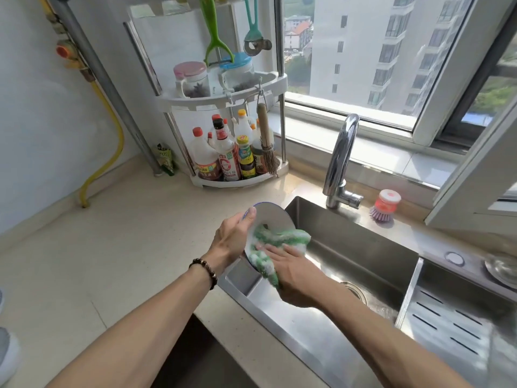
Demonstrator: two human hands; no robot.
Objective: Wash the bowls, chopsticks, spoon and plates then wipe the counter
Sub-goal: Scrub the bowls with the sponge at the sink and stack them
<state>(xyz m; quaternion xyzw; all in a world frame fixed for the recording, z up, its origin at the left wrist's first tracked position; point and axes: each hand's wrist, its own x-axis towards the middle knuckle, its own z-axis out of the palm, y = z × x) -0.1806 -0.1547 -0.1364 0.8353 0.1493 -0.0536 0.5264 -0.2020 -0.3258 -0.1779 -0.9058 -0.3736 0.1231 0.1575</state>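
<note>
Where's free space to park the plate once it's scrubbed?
Free: the counter between the hose wall, the corner rack and the sink edge. The slotted tray right of the basin also looks bare. Crowded: the rack's bottles, and the ledge by the faucet with the brush.
</note>
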